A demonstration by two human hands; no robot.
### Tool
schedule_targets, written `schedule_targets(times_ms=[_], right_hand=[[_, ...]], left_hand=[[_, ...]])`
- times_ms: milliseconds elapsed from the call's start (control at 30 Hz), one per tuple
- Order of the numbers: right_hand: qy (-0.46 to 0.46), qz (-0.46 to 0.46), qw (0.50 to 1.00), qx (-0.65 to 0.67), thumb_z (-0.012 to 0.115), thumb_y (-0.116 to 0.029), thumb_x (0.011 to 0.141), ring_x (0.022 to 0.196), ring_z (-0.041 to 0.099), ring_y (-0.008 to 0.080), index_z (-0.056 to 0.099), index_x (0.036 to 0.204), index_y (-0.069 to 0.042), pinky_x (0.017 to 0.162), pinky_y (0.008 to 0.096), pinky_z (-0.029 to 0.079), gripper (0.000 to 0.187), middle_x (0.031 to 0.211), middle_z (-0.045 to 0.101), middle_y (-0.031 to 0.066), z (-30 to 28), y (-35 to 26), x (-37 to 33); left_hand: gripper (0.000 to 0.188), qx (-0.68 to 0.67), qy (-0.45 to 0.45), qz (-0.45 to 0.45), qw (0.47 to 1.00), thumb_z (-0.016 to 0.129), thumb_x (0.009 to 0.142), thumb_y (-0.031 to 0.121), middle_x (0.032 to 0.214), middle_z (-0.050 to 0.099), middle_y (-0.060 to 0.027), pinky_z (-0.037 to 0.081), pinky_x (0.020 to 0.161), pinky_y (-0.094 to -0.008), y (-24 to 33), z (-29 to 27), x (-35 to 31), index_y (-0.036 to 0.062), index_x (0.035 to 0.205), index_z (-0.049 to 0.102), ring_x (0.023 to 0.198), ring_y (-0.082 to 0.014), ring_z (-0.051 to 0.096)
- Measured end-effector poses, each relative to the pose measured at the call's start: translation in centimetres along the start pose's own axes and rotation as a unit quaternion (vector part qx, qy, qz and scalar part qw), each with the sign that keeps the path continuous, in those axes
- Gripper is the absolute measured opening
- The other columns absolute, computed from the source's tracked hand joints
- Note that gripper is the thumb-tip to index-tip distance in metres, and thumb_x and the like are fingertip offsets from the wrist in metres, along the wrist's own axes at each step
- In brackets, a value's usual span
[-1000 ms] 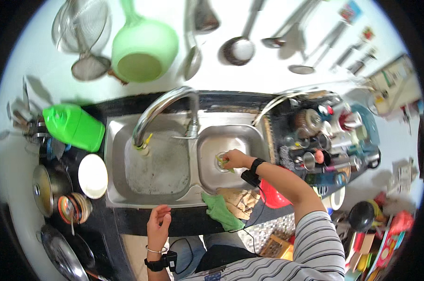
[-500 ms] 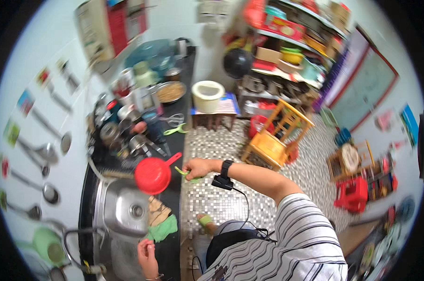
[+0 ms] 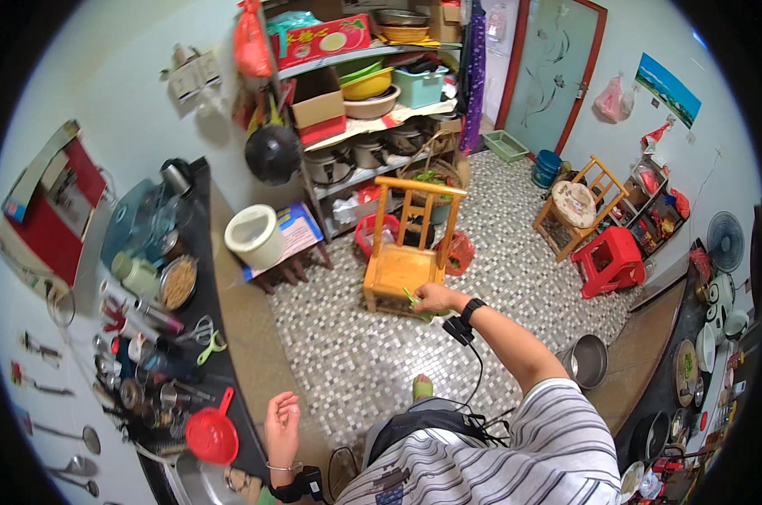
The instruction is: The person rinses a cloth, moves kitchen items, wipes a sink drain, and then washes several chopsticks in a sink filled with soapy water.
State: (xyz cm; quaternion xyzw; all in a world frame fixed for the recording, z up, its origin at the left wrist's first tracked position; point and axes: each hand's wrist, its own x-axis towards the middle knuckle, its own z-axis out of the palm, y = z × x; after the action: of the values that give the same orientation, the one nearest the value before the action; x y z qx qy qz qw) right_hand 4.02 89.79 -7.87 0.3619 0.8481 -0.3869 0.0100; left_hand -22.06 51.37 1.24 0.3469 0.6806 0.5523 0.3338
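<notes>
My right hand (image 3: 435, 297) is stretched forward over the floor, its fingers closed on a thin green strip that looks like a vegetable stalk (image 3: 411, 295); its exact kind is too small to tell. In this view the hand overlaps the front of a yellow wooden chair (image 3: 408, 268). My left hand (image 3: 282, 419) is raised beside the counter edge, empty, its fingers apart and loosely bent. Nearest to it on the black counter is a red plastic strainer (image 3: 212, 435) with its handle pointing away, next to the metal sink (image 3: 197, 480).
Jars and utensils crowd the left counter, with a green peeler (image 3: 212, 348). A white bucket (image 3: 254, 236) stands on a small table. Beyond are a loaded shelf (image 3: 372, 118), a red stool (image 3: 610, 263) and, at right, a metal pot (image 3: 585, 360) on the floor.
My view has turned right, away from the sink toward the room. My right hand, still holding the green strip, has swung from beside the counter to in front of the chair.
</notes>
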Motion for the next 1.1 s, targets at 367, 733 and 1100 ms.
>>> schedule_targets(times_ms=[367, 733, 1100], right_hand=[[0.038, 0.066, 0.992, 0.102, 0.067, -0.026, 0.067, 0.062, 0.059, 0.0224, 0.062, 0.073, -0.002, 0.061, 0.0346, 0.047, 0.025, 0.066, 0.062, 0.0119, -10.9, 10.2, 7.9], [-0.006, 0.11, 0.945, 0.309, 0.063, -0.019, 0.076, 0.054, 0.057, 0.014, 0.063, 0.072, -0.002, 0.053, 0.0285, 0.045, 0.017, 0.065, 0.062, 0.005, -6.1, 8.8, 32.3], [0.117, 0.41, 0.852, 0.302, 0.068, -0.026, 0.071, 0.07, 0.064, 0.0248, 0.064, 0.086, 0.007, 0.061, 0.039, 0.051, 0.037, 0.082, 0.066, 0.0128, -2.0, 19.8, 62.8]], left_hand=[[0.027, 0.035, -0.063, 0.0, 0.997, 0.054, 0.088, 0.008, 0.104, 0.06, -0.0099, 0.045, 0.082, -0.0257, 5.8, 15.9, 18.0, -0.0001, 0.113, 0.051, 0.094, -0.0131, 0.056], [0.025, 0.035, -0.056, -0.02, 0.998, 0.054, 0.089, 0.01, 0.103, 0.061, -0.0071, 0.045, 0.081, -0.0252, 3.6, 15.1, 34.1, 0.0015, 0.112, 0.052, 0.093, -0.0121, 0.057], [0.024, 0.064, -0.015, -0.109, 0.992, 0.056, 0.087, 0.01, 0.1, 0.062, -0.0069, 0.047, 0.078, -0.0271, -0.7, 6.5, 57.3, 0.003, 0.11, 0.054, 0.089, -0.014, 0.059]])
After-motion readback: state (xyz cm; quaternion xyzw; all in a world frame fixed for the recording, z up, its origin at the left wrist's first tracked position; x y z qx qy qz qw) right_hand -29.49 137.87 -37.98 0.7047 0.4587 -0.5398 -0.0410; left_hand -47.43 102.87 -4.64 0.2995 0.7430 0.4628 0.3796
